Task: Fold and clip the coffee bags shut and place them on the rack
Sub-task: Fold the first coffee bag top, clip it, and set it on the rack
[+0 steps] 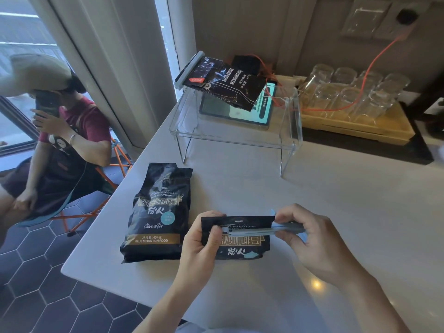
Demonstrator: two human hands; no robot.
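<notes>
A black coffee bag (240, 246) with its top folded down stands near the table's front. My left hand (201, 246) grips the bag's folded left edge. My right hand (312, 239) holds a grey-blue clip (271, 230) that lies across the fold. A second black coffee bag (158, 212) lies flat to the left, unclipped. A third bag (223, 84) with a grey clip (188, 70) on its end rests on the clear acrylic rack (230, 138) at the back.
The white table's left edge (108, 212) drops to a hexagon-tiled floor. A person (60, 131) sits on an orange-legged chair at the left. A tablet (240, 111) lies under the rack. A wooden tray of glasses (355, 102) and an orange cable (374, 61) stand at the back right.
</notes>
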